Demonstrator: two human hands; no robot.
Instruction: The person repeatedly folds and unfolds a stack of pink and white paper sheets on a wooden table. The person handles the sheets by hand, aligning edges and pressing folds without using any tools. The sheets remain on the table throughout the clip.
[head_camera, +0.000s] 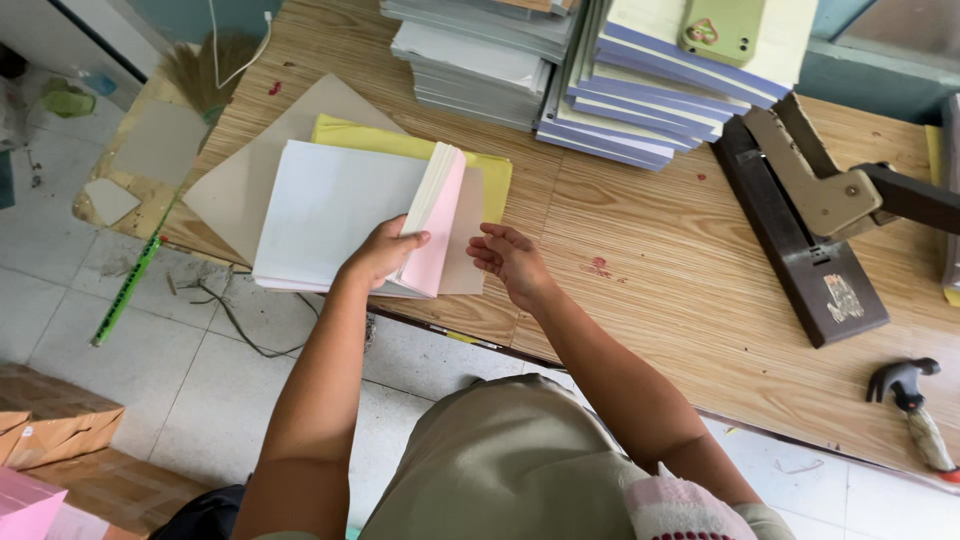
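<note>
My left hand (383, 250) grips a sheaf of pale and pink sheets (437, 215), lifted up off a white paper stack (330, 205). That stack lies on yellow sheets (400, 143) and a grey card (250, 170) at the wooden table's (640, 250) near edge. My right hand (507, 258) hovers just right of the lifted sheaf, fingers loosely curled, holding nothing.
Stacks of grey and blue-edged paper pads (600, 80) stand at the back, with a green phone (722, 28) on top. A large long-arm stapler (810, 215) lies to the right and a hammer (915, 405) near the front right edge. A broom (170, 180) and cardboard boxes (50, 420) are on the tiled floor at left.
</note>
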